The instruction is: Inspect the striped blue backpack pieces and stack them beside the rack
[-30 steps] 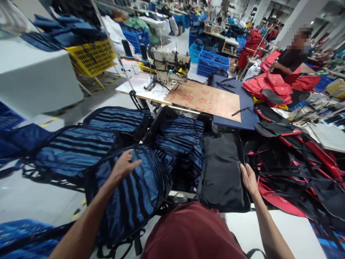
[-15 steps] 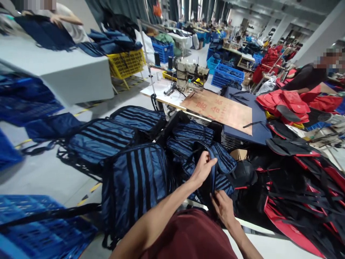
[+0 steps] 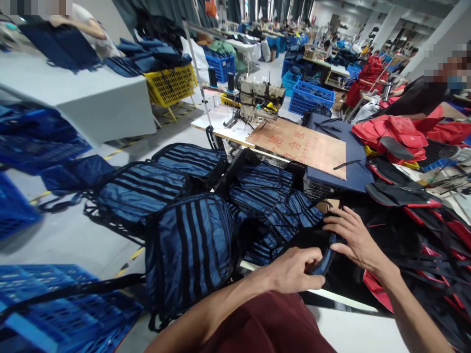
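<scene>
A black bag panel with a blue edge (image 3: 326, 262) is tilted up in front of my maroon shirt. My left hand (image 3: 294, 269) grips that edge near its lower end, fingers curled and thumb stretched along it. My right hand (image 3: 355, 238) is at the upper end of the edge, fingers stretched out and apart, thumb touching the blue border. Whether this panel joins the pile behind it is hidden. Blue backpacks with black stripes (image 3: 263, 189) are heaped just beyond my hands. Another striped backpack (image 3: 193, 245) stands upright to the left.
More striped backpacks (image 3: 143, 189) lie farther left. Blue crates (image 3: 55, 304) stand on the floor at left. A sewing machine (image 3: 259, 98) and a brown board (image 3: 294, 142) are ahead. Black-and-red bags (image 3: 423, 245) pile at right. Co-workers sit at far left and right.
Both hands have moved right and spread the black panel outward, its blue edge now swung to the right. My right hand has gone from the panel's lower end up to its upper end, fingers opened.
</scene>
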Available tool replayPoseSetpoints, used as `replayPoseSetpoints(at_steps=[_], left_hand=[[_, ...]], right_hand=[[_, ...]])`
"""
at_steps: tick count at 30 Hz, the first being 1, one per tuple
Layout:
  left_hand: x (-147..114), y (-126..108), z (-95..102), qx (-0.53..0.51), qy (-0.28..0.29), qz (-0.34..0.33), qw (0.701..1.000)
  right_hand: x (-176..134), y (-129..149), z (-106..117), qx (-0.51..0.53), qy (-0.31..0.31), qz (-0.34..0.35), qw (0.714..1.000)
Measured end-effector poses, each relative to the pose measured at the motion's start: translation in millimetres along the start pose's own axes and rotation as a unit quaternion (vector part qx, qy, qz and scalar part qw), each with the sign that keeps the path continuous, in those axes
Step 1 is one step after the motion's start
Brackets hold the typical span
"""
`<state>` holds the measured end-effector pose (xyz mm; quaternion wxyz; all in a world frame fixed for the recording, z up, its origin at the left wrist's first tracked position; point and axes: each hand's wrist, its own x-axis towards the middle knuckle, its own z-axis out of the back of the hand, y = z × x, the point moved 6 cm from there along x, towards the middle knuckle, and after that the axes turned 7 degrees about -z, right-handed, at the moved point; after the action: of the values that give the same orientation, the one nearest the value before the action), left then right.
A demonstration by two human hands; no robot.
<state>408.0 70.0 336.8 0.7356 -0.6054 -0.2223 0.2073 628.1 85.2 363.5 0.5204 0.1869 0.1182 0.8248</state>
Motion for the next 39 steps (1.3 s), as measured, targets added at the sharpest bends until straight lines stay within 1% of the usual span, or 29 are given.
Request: replayPoseSetpoints(at_steps=[1,3,5,6,7,9,11,12,14,16,18,19,20,21,22,23,25,27,28,31,32,33,34,36,37,39], left_hand=[[-8,0,3.1,0.044,0.000,-0.014,0.999],[-25,6,11.9,0.134,-0.020,-0.048,0.990],[-41,18,25.3,0.224,-0.065,-0.082,0.969],[-47,25,34.2,0.270,-0.092,-0.095,0.954],[-53,33,44.9,0.319,-0.123,-0.104,0.934],[-61,45,69.6,0.422,-0.179,-0.113,0.881],[-65,54,93.5,0.516,-0.217,-0.124,0.819],[-66,57,103.3,0.552,-0.229,-0.133,0.791],[-67,61,116.2,0.599,-0.241,-0.152,0.748],[-66,66,119.7,0.624,-0.242,-0.161,0.725],[-64,71,115.5,0.643,-0.231,-0.164,0.712],[-62,72,112.3,0.650,-0.228,-0.169,0.705],[-61,71,109.6,0.654,-0.231,-0.177,0.699],[-60,69,108.0,0.654,-0.239,-0.187,0.693],[-59,66,107.5,0.650,-0.252,-0.200,0.689],[-59,61,108.0,0.642,-0.268,-0.212,0.686],[-57,50,108.8,0.620,-0.296,-0.228,0.690],[-55,38,101.9,0.605,-0.297,-0.244,0.697],[-52,31,93.6,0.602,-0.284,-0.260,0.699],[-42,13,61.1,0.595,-0.215,-0.324,0.704],[-39,9,56.1,0.586,-0.208,-0.325,0.713],[-35,5,56.8,0.572,-0.215,-0.308,0.729],[-31,4,62.9,0.552,-0.228,-0.275,0.753],[-27,7,84.1,0.487,-0.234,-0.188,0.821],[-28,11,95.2,0.437,-0.218,-0.143,0.861],[-36,23,110.6,0.304,-0.151,-0.052,0.939]], right_hand=[[0,0,-1,0.013,0.049,-0.006,0.999],[-9,-3,-10,0.066,0.139,-0.058,0.986],[-24,-5,-26,0.129,0.216,-0.130,0.959],[-31,-4,-35,0.160,0.241,-0.158,0.944],[-37,-2,-43,0.190,0.257,-0.180,0.930],[-44,7,-54,0.243,0.260,-0.207,0.911],[-43,20,-61,0.282,0.253,-0.207,0.902],[-41,26,-63,0.292,0.248,-0.200,0.902],[-33,32,-63,0.287,0.217,-0.179,0.916],[-25,26,-59,0.238,0.149,-0.157,0.947],[-19,7,-51,0.129,0.035,-0.138,0.981],[-18,-5,-45,0.060,-0.032,-0.131,0.989],[-19,-16,-40,-0.010,-0.096,-0.127,0.987],[-21,-26,-36,-0.070,-0.150,-0.124,0.978],[-22,-33,-32,-0.114,-0.190,-0.124,0.967],[-23,-36,-28,-0.142,-0.217,-0.124,0.958],[-20,-30,-21,-0.158,-0.246,-0.113,0.950],[-13,-6,-17,-0.147,-0.255,-0.081,0.952],[-8,10,-19,-0.137,-0.241,-0.055,0.959],[7,56,-37,-0.096,-0.139,0.031,0.985],[8,65,-42,-0.081,-0.113,0.044,0.989],[8,70,-43,-0.065,-0.099,0.046,0.992],[6,70,-40,-0.049,-0.099,0.037,0.993],[-1,60,-24,-0.026,-0.121,0.002,0.992],[-4,51,-13,-0.020,-0.135,-0.022,0.990],[-11,27,14,-0.013,-0.177,-0.086,0.980]])
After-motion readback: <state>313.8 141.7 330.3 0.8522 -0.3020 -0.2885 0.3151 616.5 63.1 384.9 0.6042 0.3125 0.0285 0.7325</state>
